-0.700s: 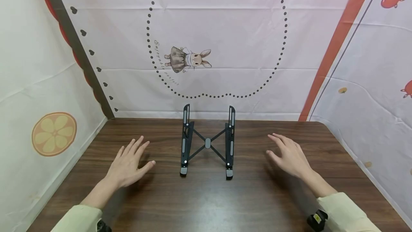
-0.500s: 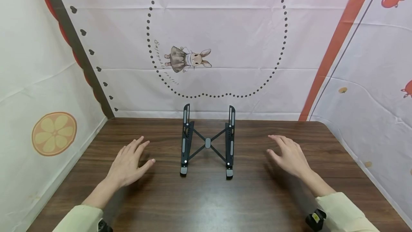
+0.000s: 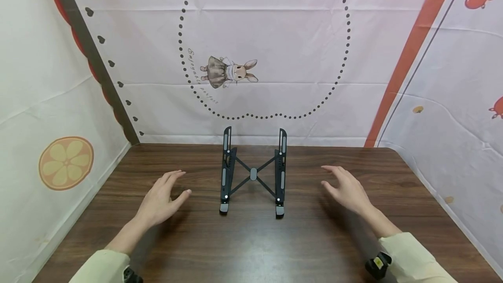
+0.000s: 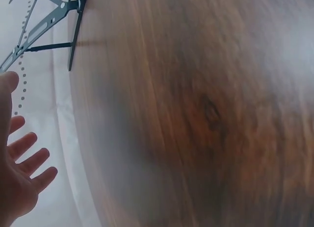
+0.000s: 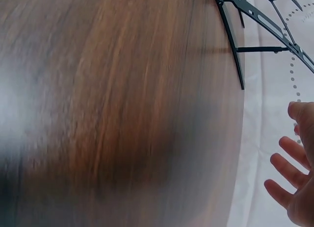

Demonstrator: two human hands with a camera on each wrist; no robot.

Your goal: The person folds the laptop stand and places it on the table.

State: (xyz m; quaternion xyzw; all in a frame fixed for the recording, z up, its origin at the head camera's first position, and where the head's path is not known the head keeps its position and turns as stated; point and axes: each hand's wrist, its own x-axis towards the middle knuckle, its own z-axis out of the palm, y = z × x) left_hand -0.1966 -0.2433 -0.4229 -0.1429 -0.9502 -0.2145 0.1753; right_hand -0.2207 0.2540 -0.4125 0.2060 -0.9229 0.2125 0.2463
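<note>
A black folding laptop stand (image 3: 226, 174) with grey pads and an X-shaped brace stands unfolded at the middle of the wooden table. To its left, my left hand (image 3: 158, 200) hovers over the table with fingers spread and thumb toward the stand, touching nothing. On the other side my right hand (image 3: 347, 190) is held in much the same way, also apart from the stand. Both wrist views show loosely extended fingers, with the raised arms of the laptop stand (image 4: 46, 26) beyond the left hand and the same laptop stand (image 5: 260, 18) beyond the right.
The dark wood table (image 3: 251, 248) runs back to a white printed cloth (image 3: 291, 56) hung behind it. More cloth hangs along the left (image 3: 23, 99) and right sides. Black wrist cameras sit at both pale green sleeves (image 3: 100, 267).
Both hands have moved slightly inward toward the laptop stand, and their fingers have turned a little more toward it. The stand has stayed in place.
</note>
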